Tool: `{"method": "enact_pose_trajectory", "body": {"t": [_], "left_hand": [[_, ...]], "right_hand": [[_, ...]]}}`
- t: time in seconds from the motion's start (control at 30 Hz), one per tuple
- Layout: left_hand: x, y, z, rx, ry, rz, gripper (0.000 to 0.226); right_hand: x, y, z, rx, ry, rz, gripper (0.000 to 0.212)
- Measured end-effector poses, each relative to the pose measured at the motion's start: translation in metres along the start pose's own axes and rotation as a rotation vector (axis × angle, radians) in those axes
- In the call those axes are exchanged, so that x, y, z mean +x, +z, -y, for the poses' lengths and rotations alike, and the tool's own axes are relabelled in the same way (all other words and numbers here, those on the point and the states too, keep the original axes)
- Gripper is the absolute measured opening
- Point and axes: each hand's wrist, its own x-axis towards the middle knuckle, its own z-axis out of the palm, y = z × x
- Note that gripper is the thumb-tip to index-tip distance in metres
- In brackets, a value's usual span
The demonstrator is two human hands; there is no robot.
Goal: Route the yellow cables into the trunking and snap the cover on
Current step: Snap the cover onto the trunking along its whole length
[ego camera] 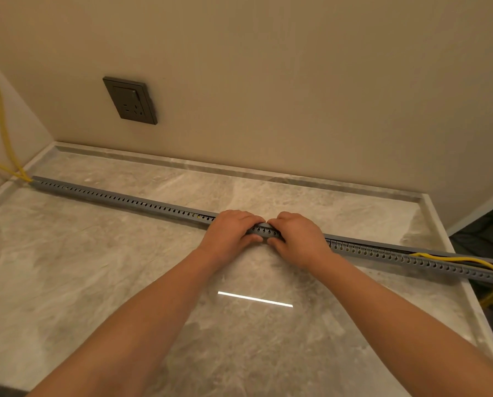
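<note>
A long grey slotted trunking lies diagonally across the marble counter from the left corner to the right edge. Its grey cover sits closed over the left half; on the right the cover stands lifted off the channel. Yellow cables show inside the uncovered right end and run out over the counter edge. More yellow cable leaves the left end and climbs the side wall. My left hand and my right hand grip the trunking side by side at its middle, fingers over the top, thumbs on the front.
The marble counter has a raised rim along the back and right side. A dark wall socket sits on the beige back wall. Beyond the counter's right edge is a dark floor.
</note>
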Motion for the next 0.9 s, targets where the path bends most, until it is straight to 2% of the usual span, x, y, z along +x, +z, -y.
{"method": "enact_pose_trajectory", "body": {"t": [0.23, 0.53, 0.73, 0.9], "left_hand": [[0.001, -0.003, 0.003, -0.005, 0.064, -0.034, 0.041], [-0.001, -0.005, -0.001, -0.025, -0.008, -0.059, 0.038], [-0.003, -0.002, -0.011, -0.009, -0.072, -0.083, 0.042], [-0.005, -0.001, -0.033, -0.014, -0.127, -0.146, 0.038]], "right_hand": [[0.000, 0.001, 0.000, -0.061, -0.049, -0.022, 0.027], [0.002, -0.004, -0.002, -0.088, -0.036, -0.008, 0.027], [-0.006, -0.018, -0.005, 0.019, 0.116, 0.051, 0.044], [-0.024, -0.030, -0.030, -0.044, 0.271, 0.146, 0.031]]}}
